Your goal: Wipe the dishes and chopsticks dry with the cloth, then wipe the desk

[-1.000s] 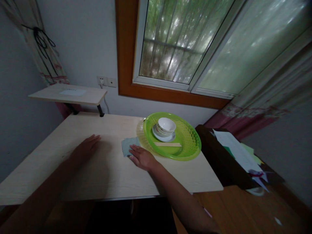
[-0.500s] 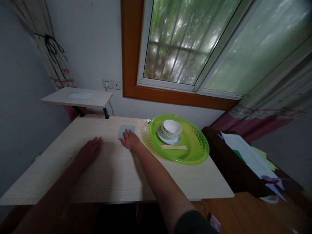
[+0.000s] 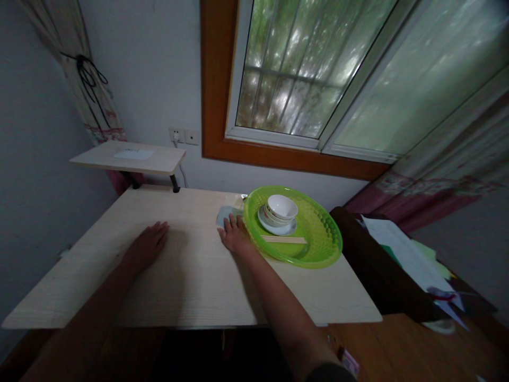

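On the pale wooden table (image 3: pixel 207 297), my left hand (image 3: pixel 149 244) rests palm down at the left with its fingers stretched out, and nothing is in it. My right hand (image 3: pixel 235 234) lies flat with fingers spread on a light blue cloth (image 3: pixel 225 214), pressing it to the tabletop. Part of the cloth is hidden under that hand. Close to the right of it stands a round bright green plastic basket (image 3: pixel 322 249). Inside are stacked white bowls (image 3: pixel 281 208) on a white plate (image 3: pixel 274 229), with several pale chopsticks (image 3: pixel 284 240) in front.
A small raised shelf (image 3: pixel 159 165) with a paper (image 3: pixel 134 154) on it stands at the table's back left. Behind are wall sockets (image 3: pixel 183 136) and a window. Dark furniture (image 3: pixel 382 276) bearing papers (image 3: pixel 401 254) adjoins the table's right side.
My right hand has slid right along the tabletop with the cloth beneath it, up to the basket's left edge. My left hand has stayed in place.
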### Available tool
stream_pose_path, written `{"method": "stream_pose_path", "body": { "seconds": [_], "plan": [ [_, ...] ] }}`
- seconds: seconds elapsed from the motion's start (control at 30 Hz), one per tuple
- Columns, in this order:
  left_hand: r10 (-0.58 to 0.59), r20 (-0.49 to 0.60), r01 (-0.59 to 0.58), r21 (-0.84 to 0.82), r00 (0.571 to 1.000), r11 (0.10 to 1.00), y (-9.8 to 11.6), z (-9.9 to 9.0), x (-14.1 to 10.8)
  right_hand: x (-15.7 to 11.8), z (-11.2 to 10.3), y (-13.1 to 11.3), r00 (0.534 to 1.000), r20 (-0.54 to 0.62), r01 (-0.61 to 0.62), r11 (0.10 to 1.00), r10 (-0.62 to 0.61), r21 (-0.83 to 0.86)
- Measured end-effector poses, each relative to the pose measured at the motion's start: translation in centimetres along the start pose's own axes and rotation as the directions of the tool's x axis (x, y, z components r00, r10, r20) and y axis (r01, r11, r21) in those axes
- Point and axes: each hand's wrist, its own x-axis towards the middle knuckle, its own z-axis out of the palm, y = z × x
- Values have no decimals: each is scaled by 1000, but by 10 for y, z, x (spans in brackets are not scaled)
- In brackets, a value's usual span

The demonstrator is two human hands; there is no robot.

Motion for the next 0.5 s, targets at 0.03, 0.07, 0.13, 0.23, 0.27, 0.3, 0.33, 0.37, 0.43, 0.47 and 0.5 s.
{"method": "stream_pose_path", "body": {
  "seconds": [0.03,0.07,0.13,0.23,0.27,0.3,0.33,0.37,0.43,0.47,0.5],
  "plan": [
    [1,-3,-1,1,1000,1000,0,0,0,-11,-2,1,999,7,-51,999,51,-14],
    [1,-4,-1,0,1000,1000,1,0,0,-21,-3,1,996,13,-85,996,85,-23],
    [-5,0,5,-7,1000,1000,2,-2,0,-42,-4,1,993,13,-120,992,121,-35],
    [-18,13,18,-17,1000,1000,6,-5,0,-69,-1,1,993,-32,-113,993,112,-45],
    [-20,17,21,-16,1000,1000,7,-6,1,-77,1,1,994,-57,-100,994,98,-40],
    [-23,21,23,-12,1000,1000,8,-8,1,-85,2,2,993,-85,-84,996,81,-30],
    [-24,24,24,-7,999,1000,9,-8,1,-93,5,3,992,-112,-62,998,60,-14],
    [-25,25,25,-3,999,1000,10,-9,1,-100,7,4,990,-140,-34,999,34,4],
    [-25,25,25,2,999,1000,12,-10,1,-114,11,3,981,-192,35,999,-28,34],
    [-25,24,25,3,999,1000,13,-10,1,-120,13,1,975,-215,67,997,-57,42],
    [-26,24,26,3,999,1000,14,-10,1,-126,15,-1,969,-234,93,995,-80,44]
  ]
}}
